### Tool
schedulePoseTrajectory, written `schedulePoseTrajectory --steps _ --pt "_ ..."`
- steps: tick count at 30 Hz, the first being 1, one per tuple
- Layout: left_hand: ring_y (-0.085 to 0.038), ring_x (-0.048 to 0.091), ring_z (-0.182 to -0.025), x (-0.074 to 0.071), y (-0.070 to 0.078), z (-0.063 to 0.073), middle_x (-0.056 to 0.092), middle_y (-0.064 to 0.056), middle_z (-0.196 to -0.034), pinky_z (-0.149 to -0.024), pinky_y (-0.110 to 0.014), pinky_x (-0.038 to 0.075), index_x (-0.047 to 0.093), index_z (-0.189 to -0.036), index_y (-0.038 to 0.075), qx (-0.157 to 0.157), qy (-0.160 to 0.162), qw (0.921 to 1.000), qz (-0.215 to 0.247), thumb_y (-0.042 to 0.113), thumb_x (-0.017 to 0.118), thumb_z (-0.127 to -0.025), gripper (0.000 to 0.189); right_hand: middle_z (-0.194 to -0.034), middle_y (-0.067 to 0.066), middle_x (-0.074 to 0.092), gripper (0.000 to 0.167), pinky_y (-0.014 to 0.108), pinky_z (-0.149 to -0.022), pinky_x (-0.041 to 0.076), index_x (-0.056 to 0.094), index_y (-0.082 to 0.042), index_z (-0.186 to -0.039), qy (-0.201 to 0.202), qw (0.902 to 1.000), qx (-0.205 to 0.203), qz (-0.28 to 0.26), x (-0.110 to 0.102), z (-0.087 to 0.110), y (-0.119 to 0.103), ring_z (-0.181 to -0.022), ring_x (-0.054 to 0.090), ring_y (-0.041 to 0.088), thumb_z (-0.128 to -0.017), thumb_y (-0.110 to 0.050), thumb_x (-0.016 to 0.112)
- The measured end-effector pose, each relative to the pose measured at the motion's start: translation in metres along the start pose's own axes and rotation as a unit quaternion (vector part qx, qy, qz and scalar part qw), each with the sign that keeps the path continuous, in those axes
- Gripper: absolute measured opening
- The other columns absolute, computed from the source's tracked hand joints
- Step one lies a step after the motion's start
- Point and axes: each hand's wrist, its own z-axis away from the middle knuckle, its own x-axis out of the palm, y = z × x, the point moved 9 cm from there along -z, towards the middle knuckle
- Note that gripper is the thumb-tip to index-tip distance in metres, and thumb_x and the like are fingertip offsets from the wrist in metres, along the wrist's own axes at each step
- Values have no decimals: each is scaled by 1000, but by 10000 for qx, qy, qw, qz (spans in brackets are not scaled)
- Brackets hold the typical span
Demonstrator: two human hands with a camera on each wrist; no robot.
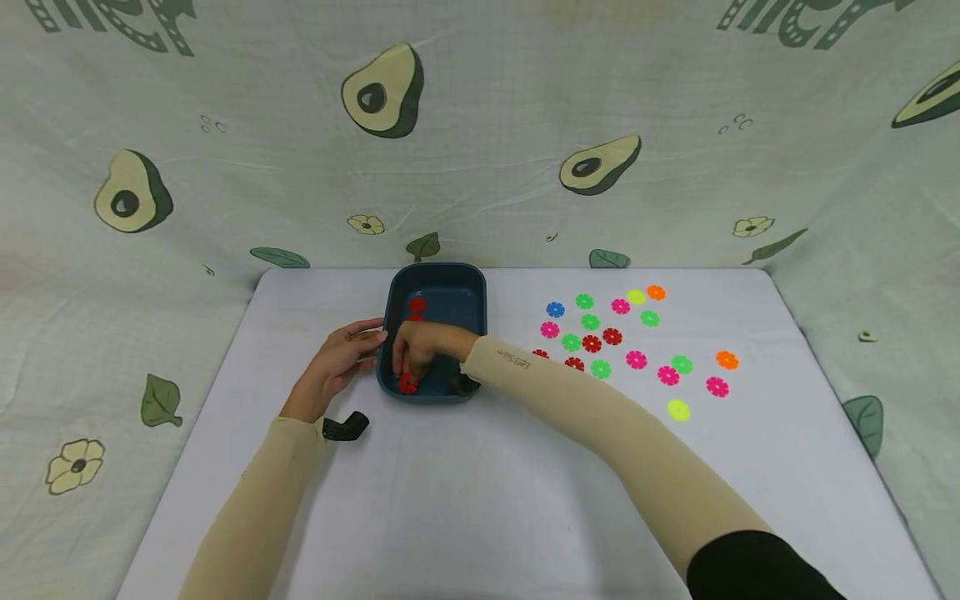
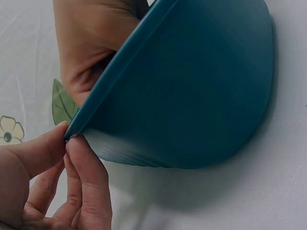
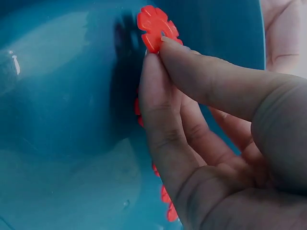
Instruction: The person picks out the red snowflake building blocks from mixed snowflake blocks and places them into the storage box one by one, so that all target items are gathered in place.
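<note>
A dark teal plastic bin (image 1: pixel 459 300) stands near the table's back edge. With thumb and finger, my left hand (image 1: pixel 335 365) pinches the bin's left rim, which shows closely in the left wrist view. Inside the bin, my right hand (image 1: pixel 426 343) holds a red notched plastic disc (image 3: pixel 154 25) between thumb and forefinger, over the near left of the bin floor. Other red discs (image 1: pixel 417 305) lie along the bin's left side, partly hidden behind the right hand's fingers.
On the table's right half lie several scattered notched discs: green (image 1: pixel 590 322), pink (image 1: pixel 636 360), orange (image 1: pixel 727 360), yellow (image 1: pixel 678 410), blue (image 1: pixel 555 309) and dark red (image 1: pixel 592 343). A patterned cloth (image 1: pixel 480 167) hangs behind the white table (image 1: pixel 450 500).
</note>
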Motion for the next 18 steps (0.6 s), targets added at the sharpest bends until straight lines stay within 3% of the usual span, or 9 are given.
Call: schedulePoseTrajectory --steps 11,18 --pt "-5 60 -85 0 0 0 68 11 -102 -75 -21 54 44 -158 4 -6 0 10000 8 14 64 -108 55 -77 3 69 19 24 -70 57 79 6 -103 -68 9997 -49 217 2 -6 -1 -70 63 9 -87 16 77" --pt "-5 60 -85 -1 -1 0 68 11 -103 -75 -21 54 44 -158 5 -27 25 10000 15 14 64 -108 55 -84 6 73 19 24 -74 58 78 6 -105 -143 9993 -123 315 1 -6 -4 -74 65 10 -87 12 79"
